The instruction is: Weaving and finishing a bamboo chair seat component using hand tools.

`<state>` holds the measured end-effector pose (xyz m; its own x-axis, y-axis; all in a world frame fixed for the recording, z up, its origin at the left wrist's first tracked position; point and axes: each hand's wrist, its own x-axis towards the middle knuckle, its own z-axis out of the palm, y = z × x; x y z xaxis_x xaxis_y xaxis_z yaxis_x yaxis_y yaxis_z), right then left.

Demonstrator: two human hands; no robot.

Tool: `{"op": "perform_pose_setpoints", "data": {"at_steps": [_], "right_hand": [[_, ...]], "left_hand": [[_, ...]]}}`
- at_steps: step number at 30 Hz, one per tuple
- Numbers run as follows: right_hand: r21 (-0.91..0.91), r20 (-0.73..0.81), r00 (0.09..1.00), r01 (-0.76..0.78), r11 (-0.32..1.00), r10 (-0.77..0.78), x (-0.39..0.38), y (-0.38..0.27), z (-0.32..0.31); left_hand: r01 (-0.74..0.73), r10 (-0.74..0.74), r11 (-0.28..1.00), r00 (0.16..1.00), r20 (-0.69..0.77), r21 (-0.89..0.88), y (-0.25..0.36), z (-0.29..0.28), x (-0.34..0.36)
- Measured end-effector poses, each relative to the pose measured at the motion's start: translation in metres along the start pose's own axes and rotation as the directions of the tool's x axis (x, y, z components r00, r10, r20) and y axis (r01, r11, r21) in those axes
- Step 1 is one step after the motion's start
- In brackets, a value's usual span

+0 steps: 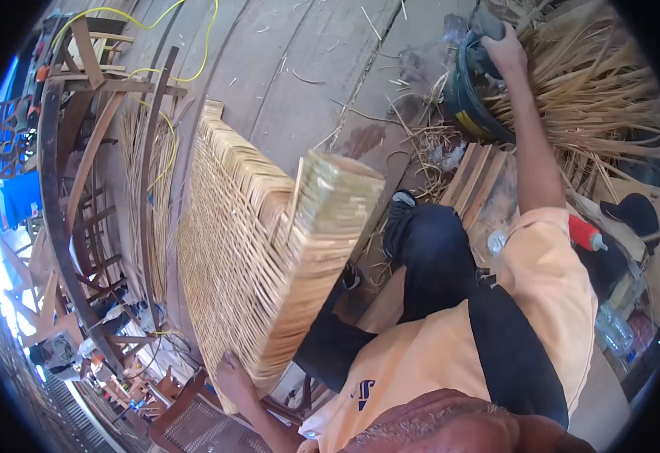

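Note:
A woven panel of straw-coloured strands (228, 234), like a stool seat, stands tilted in front of me. Its thick wooden end (341, 189) shows bare and pale green-brown at the top. My left hand (237, 380) grips the panel's lower edge, with the fingers partly hidden. Off to the far right, my right hand (506, 51) is stretched over a dark bucket (464, 113). It is closed on a dark grey rounded thing (488, 24) at the bucket's rim; its kind cannot be made out.
Long loose strands (594, 90) spread right of the bucket. Wooden slats (470, 181), a red bottle (587, 232) and a dark cap (636, 215) lie near my right side. Wooden chair frames (62, 174) and a yellow cord (211, 38) are at left. A cane-seated chair (205, 430) is below.

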<state>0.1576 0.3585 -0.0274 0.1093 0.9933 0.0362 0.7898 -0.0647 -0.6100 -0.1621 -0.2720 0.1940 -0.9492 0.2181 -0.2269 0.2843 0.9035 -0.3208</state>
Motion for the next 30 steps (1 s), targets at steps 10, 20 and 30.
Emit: {"op": "perform_pose_setpoints", "data": {"at_steps": [10,20,30], "right_hand": [[-0.68,0.617,0.756,0.375,0.63,0.216,0.058,0.195,0.062],[0.888,0.436,0.897,-0.416,0.194,-0.071,0.011,0.077,-0.035],[0.287,0.303,0.835,0.38,0.879,-0.46,-0.141,0.006,-0.03]], "left_hand": [[-0.086,0.078,0.993,0.991,-0.108,-0.077,0.008,-0.002,0.005],[-0.128,0.113,0.99,0.974,-0.198,-0.065,-0.013,-0.012,-0.008],[0.22,-0.238,0.971,0.941,-0.24,-0.1,-0.228,0.008,0.022]]}}
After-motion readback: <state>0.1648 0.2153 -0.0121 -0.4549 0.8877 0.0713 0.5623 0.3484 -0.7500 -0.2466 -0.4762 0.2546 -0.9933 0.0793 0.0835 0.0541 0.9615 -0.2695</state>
